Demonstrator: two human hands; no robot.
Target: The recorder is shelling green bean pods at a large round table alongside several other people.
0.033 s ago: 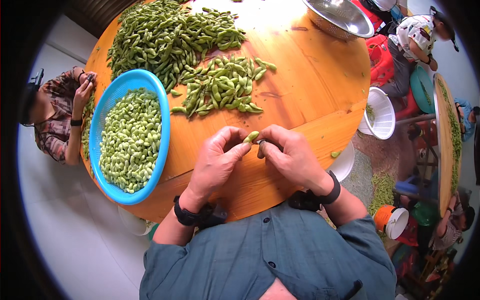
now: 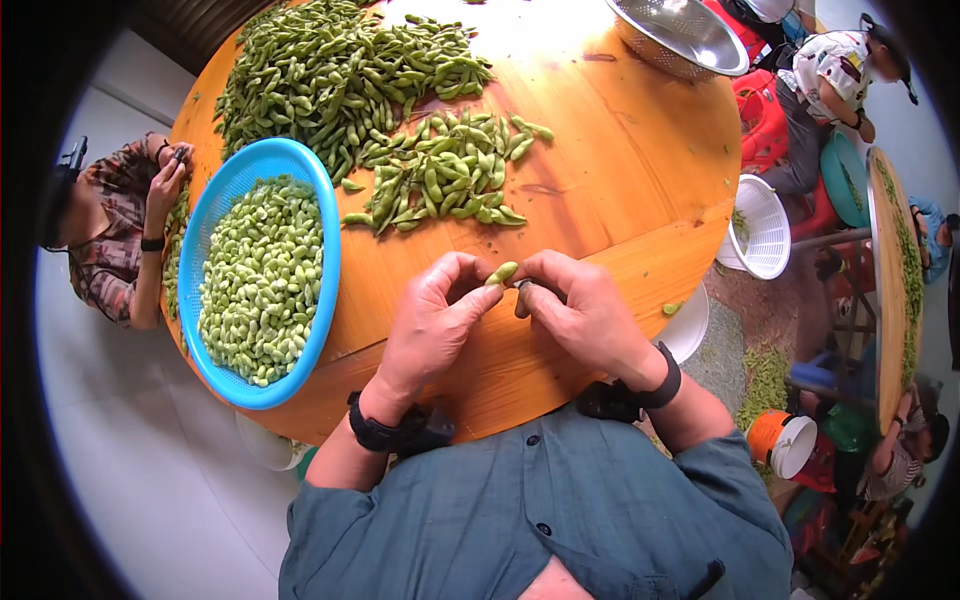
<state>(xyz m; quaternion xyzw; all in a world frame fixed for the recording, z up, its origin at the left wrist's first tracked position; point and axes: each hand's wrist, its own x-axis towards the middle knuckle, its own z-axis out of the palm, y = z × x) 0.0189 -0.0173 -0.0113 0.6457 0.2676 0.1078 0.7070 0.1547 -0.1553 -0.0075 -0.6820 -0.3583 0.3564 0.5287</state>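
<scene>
Between finger and thumb, my left hand point(image 2: 440, 318) pinches a green soybean pod point(image 2: 502, 272) above the near part of the round wooden table point(image 2: 610, 205). My right hand point(image 2: 585, 312) is closed right beside the pod's other end. A small dark piece point(image 2: 521, 284) shows at its thumb tip, too small to name. Beyond my hands lies a small heap of soybean pods point(image 2: 445, 175). To the left stands a blue plastic basket point(image 2: 328, 255) filled with shelled green soybeans point(image 2: 258, 285).
A large pile of pods point(image 2: 320, 80) covers the table's far left. At the far right edge sits a metal colander point(image 2: 690, 40). Another person point(image 2: 115, 225) works at left. White basket point(image 2: 765, 225), orange-and-white bucket point(image 2: 790, 445) and other people point(image 2: 835, 75) are at right.
</scene>
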